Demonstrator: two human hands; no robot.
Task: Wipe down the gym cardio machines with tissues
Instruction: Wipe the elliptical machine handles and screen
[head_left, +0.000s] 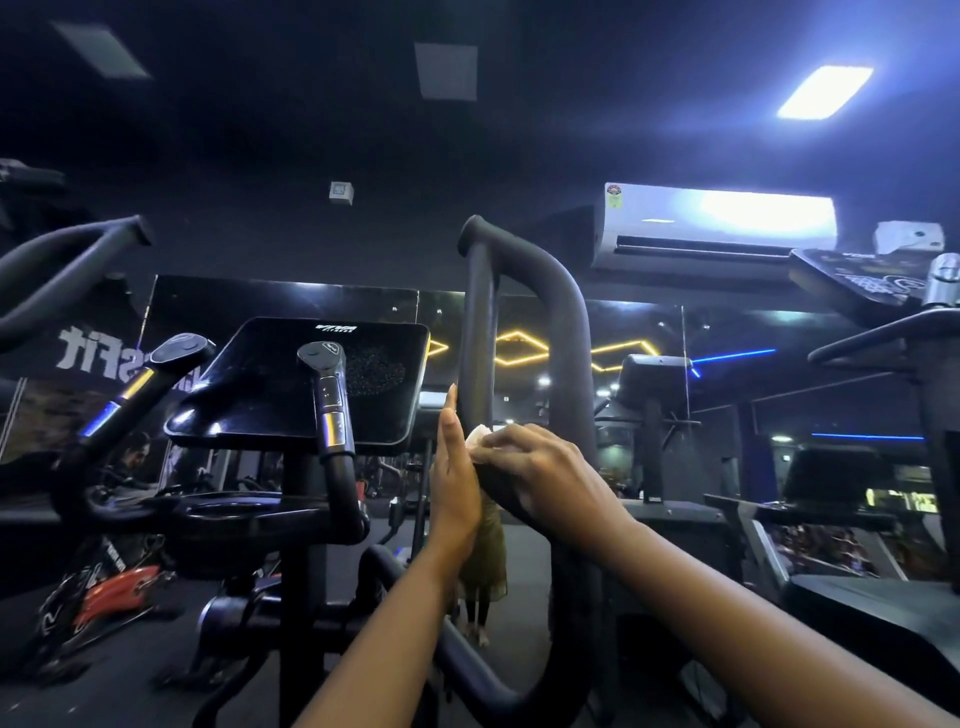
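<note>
- Elliptical trainer: handlebar loop (569, 322), a dark padded tube, stands just right of the console (311, 379).
- Tissue (479, 435): small pale wad on the loop's left upright, about mid-height. Only a corner shows; the rest lies under the right hand (540, 473).
- Right hand: fingers curled over the tissue and round the tube, clamping paper against the padding.
- Left hand (454, 478): fingers straight and together, flat against the left side of the same upright, holding nothing (it looks like a brace).
- Handling, judged: the tissue is light and soft, and likely to bunch or tear under drag. Best kept folded under the finger pads with moderate pressure.
- The padding looks grippy (paper may shred or shed lint).
- The loop is stiff but probably pivots, so steadying it with the flat hand makes sense.
- Step in hand: wiping this upright. I cannot tell which other parts are done.
- Background: wall air conditioner (717, 223), brightly lit.
</note>
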